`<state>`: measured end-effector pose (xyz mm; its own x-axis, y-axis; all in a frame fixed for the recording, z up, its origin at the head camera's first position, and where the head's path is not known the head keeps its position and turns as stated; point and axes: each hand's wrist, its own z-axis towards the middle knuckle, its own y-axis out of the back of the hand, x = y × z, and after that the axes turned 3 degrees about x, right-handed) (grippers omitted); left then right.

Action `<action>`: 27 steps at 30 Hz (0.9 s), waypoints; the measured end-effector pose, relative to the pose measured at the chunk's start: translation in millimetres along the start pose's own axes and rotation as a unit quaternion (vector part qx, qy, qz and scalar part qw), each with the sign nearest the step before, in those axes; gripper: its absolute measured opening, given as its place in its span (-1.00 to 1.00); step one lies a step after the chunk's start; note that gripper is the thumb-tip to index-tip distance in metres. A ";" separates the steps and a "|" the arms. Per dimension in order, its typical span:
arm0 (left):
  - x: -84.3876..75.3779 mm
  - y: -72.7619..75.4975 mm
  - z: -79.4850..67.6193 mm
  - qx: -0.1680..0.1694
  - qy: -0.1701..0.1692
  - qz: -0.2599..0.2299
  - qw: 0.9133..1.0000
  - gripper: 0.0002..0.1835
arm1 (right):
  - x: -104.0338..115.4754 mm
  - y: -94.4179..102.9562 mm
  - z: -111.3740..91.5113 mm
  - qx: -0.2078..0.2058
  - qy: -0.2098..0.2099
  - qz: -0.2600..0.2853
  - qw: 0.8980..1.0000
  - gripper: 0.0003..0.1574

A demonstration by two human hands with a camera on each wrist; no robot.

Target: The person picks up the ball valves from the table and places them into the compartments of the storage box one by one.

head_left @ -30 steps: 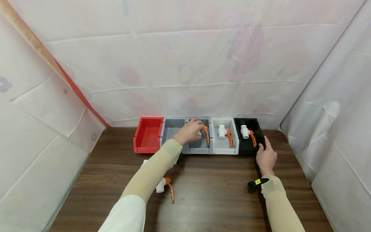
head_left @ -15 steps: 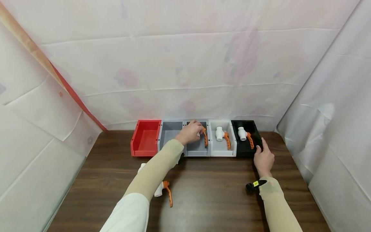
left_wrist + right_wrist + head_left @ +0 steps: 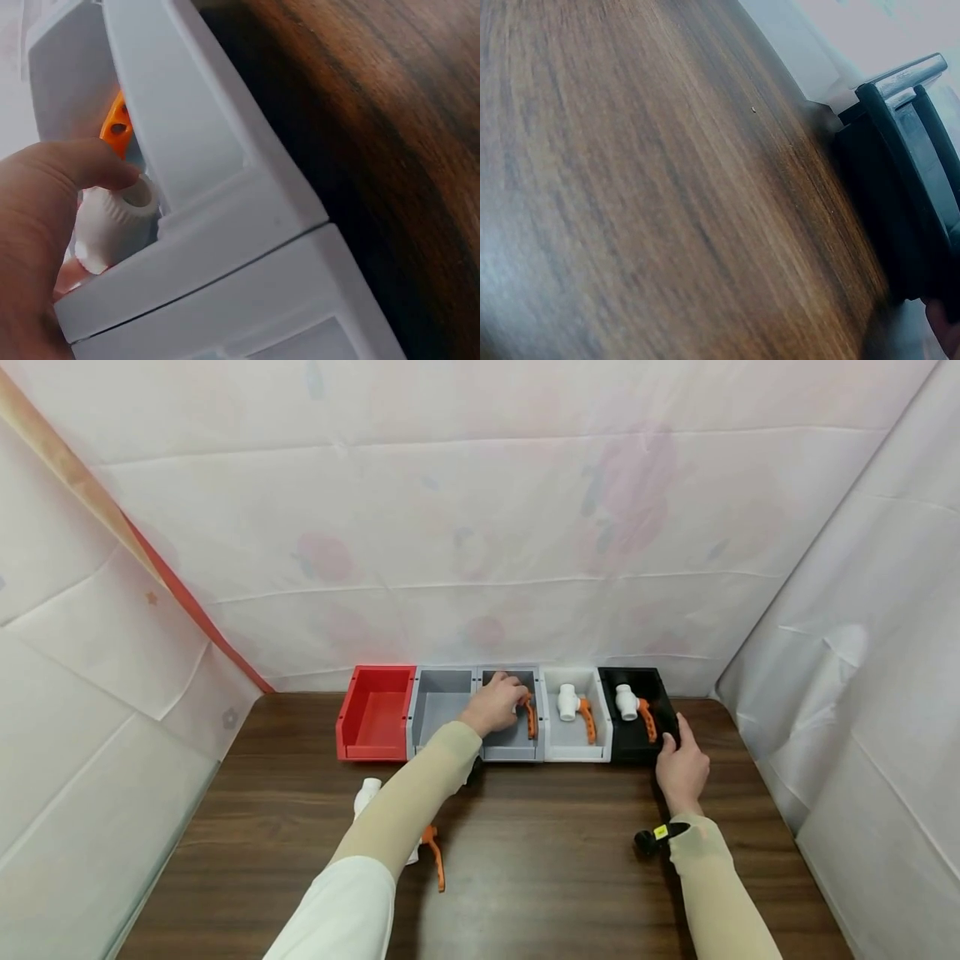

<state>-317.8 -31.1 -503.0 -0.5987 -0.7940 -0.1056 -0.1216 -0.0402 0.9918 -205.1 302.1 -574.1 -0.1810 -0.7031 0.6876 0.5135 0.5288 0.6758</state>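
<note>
Currently, at a dk. wood table [image 3: 540, 860], we work w/ five bins in a row, white bin [image 3: 577, 757] as our marker. Immed. left of the white bin, in the nearer grey bin [image 3: 510, 747], our left hand [image 3: 495, 703] grips a held valve [image 3: 112, 229], white w/ an orange handle: thumb on the body by its round opening, another fingertip opposite, per the left-wrist view. Its handle [image 3: 531, 717] is on the side toward the white bin.

Immed. right of the white bin, our right hand [image 3: 682, 777] touches the black bin [image 3: 633, 753] at its front right corner; we can't tell if it grips or merely rests, as the right-wrist view gets just a sliver of finger. A black wrist device [image 3: 647, 843] w/ yellow label shows in front & right of the white bin.

Inside the white bin lies a second valve [image 3: 567, 702]; next door, in the black bin, a third valve [image 3: 627, 702], same colors. Two spots left of the white bin: the other grey bin [image 3: 442, 702]; three spots left: the red bin [image 3: 375, 718].

In front & left of the white bin, a white valve part [image 3: 367, 794] & an orange lever [image 3: 437, 860] peek out either side of our left sleeve [image 3: 412, 793]; one pc. or two, we can't tell. Behind the white bin: pale cloth [image 3: 480, 510] w/ faint pink print.
</note>
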 end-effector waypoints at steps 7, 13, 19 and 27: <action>-1.2 -3.9 0.0 0.014 -0.001 0.008 1.000 -0.70 | 0.1 1.5 -1.2 0.004 0.004 0.000 1.000 -0.40; -0.6 -8.3 0.6 0.025 -0.013 0.006 1.000 -0.64 | 3.2 4.7 -4.6 0.004 0.002 -0.001 1.000 -0.41; -0.6 -12.3 4.9 0.019 -0.017 0.013 1.000 -0.63 | 1.5 5.5 -2.3 0.007 -0.003 -0.005 1.000 -0.40; -0.1 -13.9 5.9 0.029 -0.028 0.007 0.999 -0.69 | -1.7 4.0 -1.0 0.004 -0.006 -0.001 1.000 -0.41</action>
<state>-320.7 -26.9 -517.2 -0.6435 -0.7592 -0.0973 -0.1571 0.0066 0.9876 -201.9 305.0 -572.9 -0.1914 -0.6990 0.6891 0.5060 0.5313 0.6795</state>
